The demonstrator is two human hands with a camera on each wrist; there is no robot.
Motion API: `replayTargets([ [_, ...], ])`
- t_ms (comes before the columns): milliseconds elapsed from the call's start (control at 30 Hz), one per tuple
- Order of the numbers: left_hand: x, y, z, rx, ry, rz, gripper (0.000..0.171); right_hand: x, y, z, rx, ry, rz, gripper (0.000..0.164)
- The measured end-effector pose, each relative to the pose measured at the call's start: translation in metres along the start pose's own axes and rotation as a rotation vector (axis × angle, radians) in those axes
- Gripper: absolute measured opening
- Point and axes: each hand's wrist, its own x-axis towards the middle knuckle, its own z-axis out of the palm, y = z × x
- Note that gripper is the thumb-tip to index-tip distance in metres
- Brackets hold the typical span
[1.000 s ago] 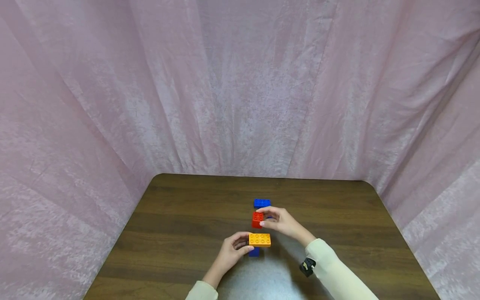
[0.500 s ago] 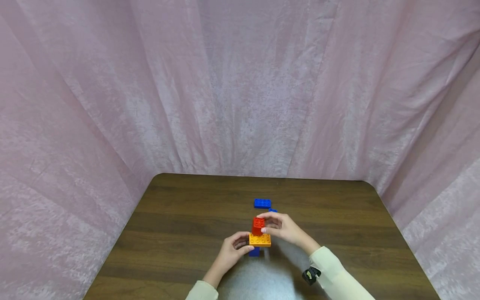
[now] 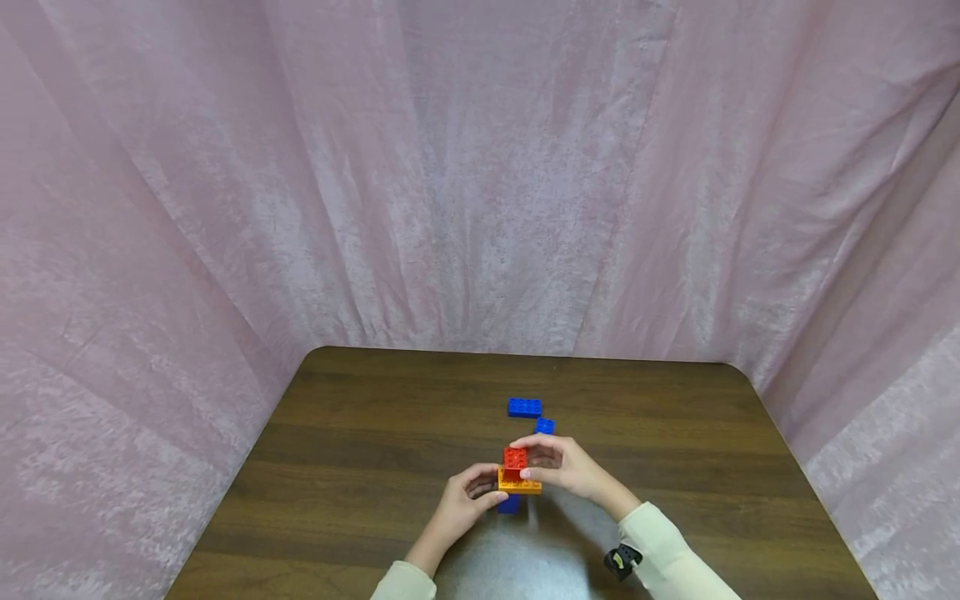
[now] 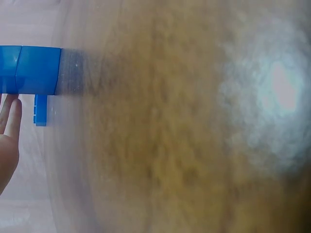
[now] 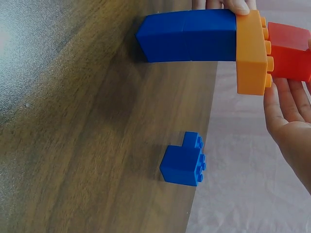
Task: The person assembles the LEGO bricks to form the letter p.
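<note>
A stack of two blue toy bricks (image 5: pixel 187 36) stands upright on the table, with an orange brick (image 3: pixel 528 487) on top that juts out to the right. My left hand (image 3: pixel 462 504) pinches the orange brick at its left end; in the left wrist view its fingers lie against the blue stack (image 4: pixel 39 70). Between the thumb and fingers of my right hand (image 3: pixel 573 471) is a red brick (image 3: pixel 514 458). From the right wrist view, the red brick (image 5: pixel 290 51) sits right at the studs of the orange brick (image 5: pixel 250 58), over its left part.
Behind the stack lie a long blue brick (image 3: pixel 524 407) and a smaller blue brick (image 3: pixel 545 426), close together. The brown wooden table (image 3: pixel 360 433) ends at a pink curtain (image 3: pixel 480 208). A black wrist camera (image 3: pixel 622 561) is strapped to the right sleeve.
My right hand has brought the red brick toward me and down, from behind the orange brick onto its left part. The left hand and blue stack have stayed put.
</note>
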Motion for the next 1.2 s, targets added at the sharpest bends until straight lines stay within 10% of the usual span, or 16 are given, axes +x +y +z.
replayTargets([
  [1200, 0.001, 0.004, -0.002, 0.002, -0.019, 0.015, 0.034, 0.003, -0.004, 0.009, -0.125, 0.017, -0.046, 0.033],
])
